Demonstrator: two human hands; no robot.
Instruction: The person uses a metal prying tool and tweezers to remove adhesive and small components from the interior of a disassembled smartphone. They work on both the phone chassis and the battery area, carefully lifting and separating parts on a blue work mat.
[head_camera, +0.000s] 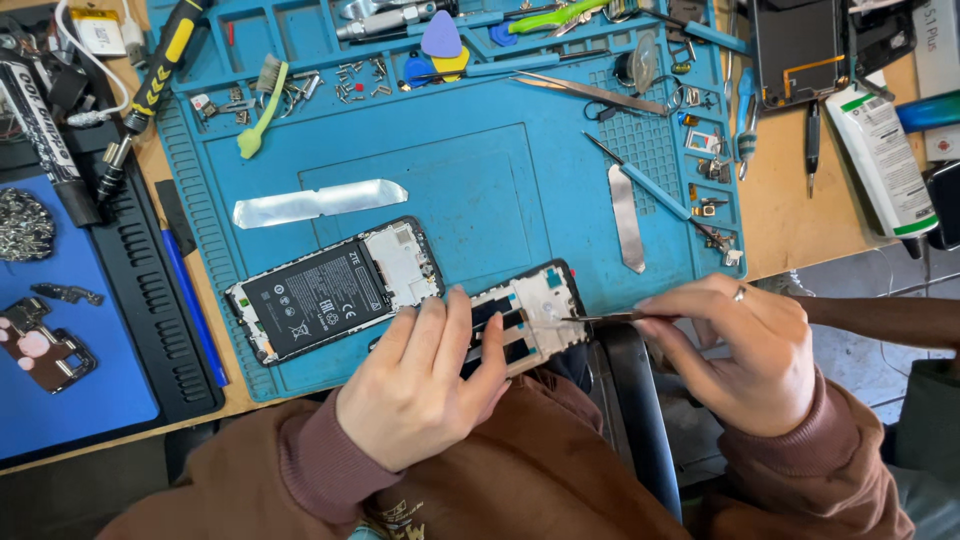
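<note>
Two hands worked over a blue mat (480, 170) that covered most of the bench. On the mat lay an opened phone (335, 290), its black battery facing up, with a silver strip (320, 202) just above it. Nearer the person, a phone frame (530, 315) sat at the mat's front edge (partly hidden under fingers). The left hand (425, 385) rested flat on the frame, fingers spread and pressing it down. The right hand (740, 355) was closed in a pinch on tweezers (600, 318), whose tip touched the frame's right side.
</note>
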